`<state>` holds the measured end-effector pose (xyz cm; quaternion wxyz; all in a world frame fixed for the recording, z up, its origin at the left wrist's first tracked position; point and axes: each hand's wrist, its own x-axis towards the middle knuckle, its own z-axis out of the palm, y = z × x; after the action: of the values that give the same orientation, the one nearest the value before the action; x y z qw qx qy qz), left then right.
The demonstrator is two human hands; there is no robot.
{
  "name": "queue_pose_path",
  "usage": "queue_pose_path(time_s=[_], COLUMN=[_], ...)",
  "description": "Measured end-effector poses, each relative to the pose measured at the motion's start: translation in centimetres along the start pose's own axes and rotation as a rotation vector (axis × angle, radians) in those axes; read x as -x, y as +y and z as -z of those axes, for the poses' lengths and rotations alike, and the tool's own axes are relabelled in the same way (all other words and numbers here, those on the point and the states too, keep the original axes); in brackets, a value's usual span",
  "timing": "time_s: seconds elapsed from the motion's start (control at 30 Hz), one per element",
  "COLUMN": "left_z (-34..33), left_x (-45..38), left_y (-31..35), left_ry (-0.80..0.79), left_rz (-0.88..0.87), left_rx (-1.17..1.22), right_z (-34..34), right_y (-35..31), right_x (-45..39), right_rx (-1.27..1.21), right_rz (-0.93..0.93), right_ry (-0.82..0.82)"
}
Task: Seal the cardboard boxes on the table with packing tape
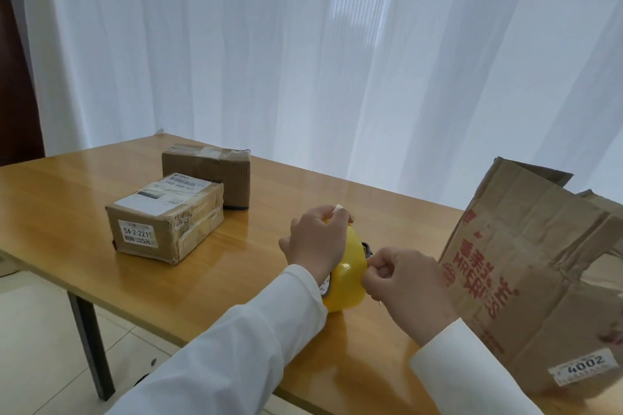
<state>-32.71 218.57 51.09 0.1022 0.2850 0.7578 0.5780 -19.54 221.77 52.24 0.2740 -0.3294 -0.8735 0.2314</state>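
Both hands are on the roll of yellow packing tape (pixel 347 276), held on edge just above the wooden bench (pixel 84 188) near its front edge. The left hand (pixel 317 242) wraps over the top of the roll, fingers curled round its far side, thumb tucked low on the near side. The right hand (pixel 404 290) comes in from the other flank, and its fingers (pixel 372 268) are pressed together, pinching at the yellow surface of the roll, right where the tape edge would be; I can't tell whether any tape is actually lifted. Both arms are in white sleeves (pixel 263 330).

Over to the right, a big worn cardboard box (pixel 526 279) stands open, its flaps up and creased, red printing down the near face and a small white sticker reading 4002 low on the side. It sits just beside the right hand, near enough that the wrist almost brushes it.

On the left half of the bench sit two smaller boxes. The nearer one, a taped parcel (pixel 165 219) with white shipping labels on its top and front end, lies flat. Right behind it, touching or very nearly so, is a second brown box (pixel 209 172) with tape across its top, and a dark patch along its bottom right corner.

Behind everything hangs a white sheer curtain (pixel 303 43) with daylight coming through. Pale floor tiles (pixel 37 347) show under the bench, along with one dark metal leg (pixel 91 344).
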Motion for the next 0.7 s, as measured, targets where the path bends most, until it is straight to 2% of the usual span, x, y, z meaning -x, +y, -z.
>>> queue_pose_path(time_s=[0.1, 0.23, 0.3, 0.47, 0.7], left_z=[-0.1, -0.2, -0.3, -0.1, 0.6], left_x=[0.1, 0.2, 0.2, 0.2, 0.0], left_y=[0.2, 0.8, 1.0, 0.9, 0.7], left_ry=[-0.001, -0.016, -0.026, -0.025, -0.023], left_rz=[-0.034, -0.049, -0.048, -0.025, 0.018], left_rx=[-0.055, -0.103, -0.119, -0.107, -0.042], right_z=[0.0, 1.1, 1.6, 1.5, 0.9], right_y=[0.7, 1.8, 2.0, 1.9, 1.5], right_x=[0.0, -0.4, -0.8, -1.2, -1.1], right_rx=[-0.092, -0.382, -0.407, -0.503, -0.348], right_rz=[-0.014, -0.097, -0.100, -0.125, -0.085], right_ry=[0.003, -0.190, -0.254, -0.266, -0.203])
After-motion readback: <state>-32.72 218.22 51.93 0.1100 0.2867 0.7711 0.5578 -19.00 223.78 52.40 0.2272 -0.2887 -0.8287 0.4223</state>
